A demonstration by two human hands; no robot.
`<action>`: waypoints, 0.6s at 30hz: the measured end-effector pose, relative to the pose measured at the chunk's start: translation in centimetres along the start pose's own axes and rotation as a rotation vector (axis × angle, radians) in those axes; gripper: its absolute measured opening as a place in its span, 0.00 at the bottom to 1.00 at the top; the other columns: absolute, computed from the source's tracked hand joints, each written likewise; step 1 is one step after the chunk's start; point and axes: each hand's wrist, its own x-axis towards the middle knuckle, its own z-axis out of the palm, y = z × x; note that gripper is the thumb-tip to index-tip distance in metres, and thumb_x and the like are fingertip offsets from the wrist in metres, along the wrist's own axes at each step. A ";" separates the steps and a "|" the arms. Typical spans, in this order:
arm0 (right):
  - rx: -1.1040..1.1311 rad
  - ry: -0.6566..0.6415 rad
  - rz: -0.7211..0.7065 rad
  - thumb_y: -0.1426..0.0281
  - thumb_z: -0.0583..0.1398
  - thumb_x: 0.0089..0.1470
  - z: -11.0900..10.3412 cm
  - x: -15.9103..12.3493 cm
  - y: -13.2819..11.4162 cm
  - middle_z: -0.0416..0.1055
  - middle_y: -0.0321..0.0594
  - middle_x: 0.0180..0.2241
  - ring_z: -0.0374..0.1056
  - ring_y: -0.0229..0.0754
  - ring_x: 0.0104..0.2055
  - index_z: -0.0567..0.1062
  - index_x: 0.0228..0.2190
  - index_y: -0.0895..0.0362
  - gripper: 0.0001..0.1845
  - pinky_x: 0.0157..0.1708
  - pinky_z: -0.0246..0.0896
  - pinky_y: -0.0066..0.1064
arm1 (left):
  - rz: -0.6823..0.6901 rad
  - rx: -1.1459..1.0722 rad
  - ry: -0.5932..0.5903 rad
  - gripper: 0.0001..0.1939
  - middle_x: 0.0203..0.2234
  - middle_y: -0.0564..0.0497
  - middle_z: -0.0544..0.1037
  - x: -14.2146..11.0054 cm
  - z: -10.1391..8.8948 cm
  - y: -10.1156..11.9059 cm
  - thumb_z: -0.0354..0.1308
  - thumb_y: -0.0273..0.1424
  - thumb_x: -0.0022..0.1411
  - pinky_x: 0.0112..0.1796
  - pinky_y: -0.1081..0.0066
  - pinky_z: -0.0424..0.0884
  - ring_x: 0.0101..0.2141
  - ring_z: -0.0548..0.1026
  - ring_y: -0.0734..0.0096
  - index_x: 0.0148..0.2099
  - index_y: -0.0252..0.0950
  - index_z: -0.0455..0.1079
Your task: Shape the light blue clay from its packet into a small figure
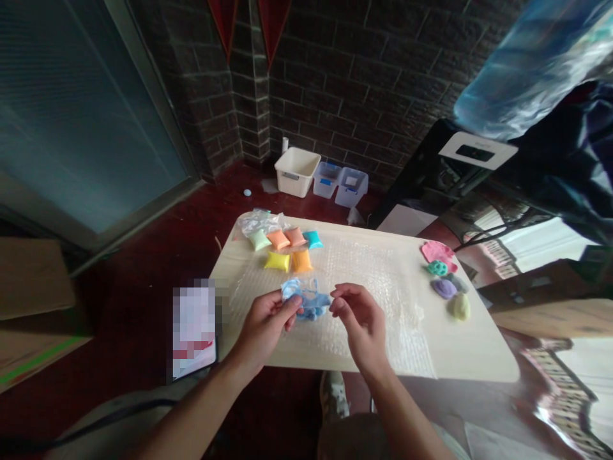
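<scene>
Over the near middle of the table, my left hand (271, 314) pinches a clear plastic packet (293, 289) smeared with light blue clay. My right hand (358, 319) is closed, thumb against fingers, at the right end of a stretched bit of blue clay (320, 300) coming from the packet. Just below lies a lumpy piece of blue clay (312, 314), partly hidden by the packet and my left fingers. Beyond my hands sit several sealed clay packets, among them a yellow packet (277, 261), an orange packet (301, 260) and a turquoise packet (313, 239).
Bubble wrap (378, 281) covers much of the pale table (483, 358). At the right are a pink clay piece (435, 251), a green lump (437, 268), a purple lump (444, 288) and a yellowish lump (461, 307). A white basket (297, 176) stands on the floor behind.
</scene>
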 end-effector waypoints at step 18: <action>0.134 -0.327 0.106 0.64 0.71 0.59 0.5 -0.1 0.4 0.75 0.39 0.36 0.71 0.39 0.36 0.87 0.33 0.52 0.05 0.34 0.68 0.30 | 0.065 0.341 -0.220 0.09 0.24 0.53 0.76 -0.9 -1.2 1.5 0.67 0.33 0.62 0.30 0.75 0.67 0.27 0.73 0.73 0.32 0.33 0.75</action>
